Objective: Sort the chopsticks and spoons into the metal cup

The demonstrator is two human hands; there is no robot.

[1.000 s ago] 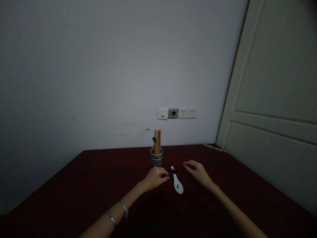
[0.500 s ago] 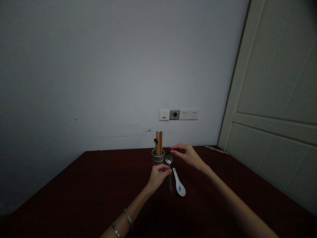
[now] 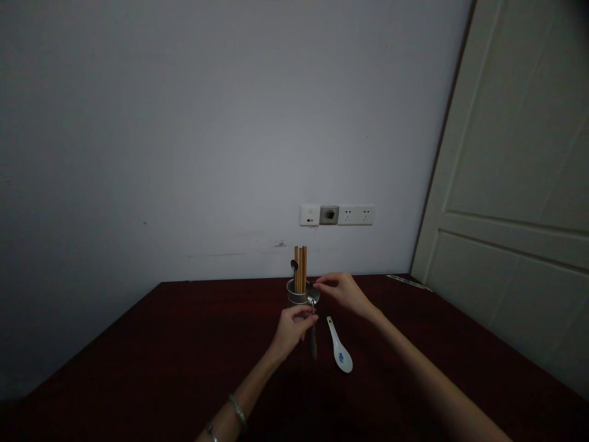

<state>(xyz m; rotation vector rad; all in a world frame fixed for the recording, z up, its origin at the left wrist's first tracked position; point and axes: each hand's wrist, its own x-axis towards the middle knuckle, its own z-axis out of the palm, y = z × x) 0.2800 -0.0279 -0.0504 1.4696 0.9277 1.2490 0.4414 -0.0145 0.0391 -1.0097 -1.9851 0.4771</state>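
My left hand (image 3: 291,328) pinches a metal spoon (image 3: 313,297) around its upper handle, with the handle end pointing down toward me. At the spoon's bowl, my right hand (image 3: 347,293) has its thumb and fingertips closed on the rim. Just behind the spoon stands a grey metal cup (image 3: 296,300), its lower part hidden by my left hand. Several wooden chopsticks (image 3: 300,270) and a small metal spoon (image 3: 294,265) stick up out of the cup. A white soup spoon (image 3: 341,351) with a blue mark lies to the right of my left hand.
Everything is on a dark red tabletop (image 3: 184,356) that meets a pale wall (image 3: 207,153). Sockets and switches (image 3: 337,215) are set in the wall. A thin patterned strip (image 3: 408,282) lies at the back right edge, near a panelled door (image 3: 515,202).
My right fingertips have come down and closed onto the rim of the metal spoon's bowl. The held spoon has shifted slightly toward the cup, away from the soup spoon. The view has turned slightly.
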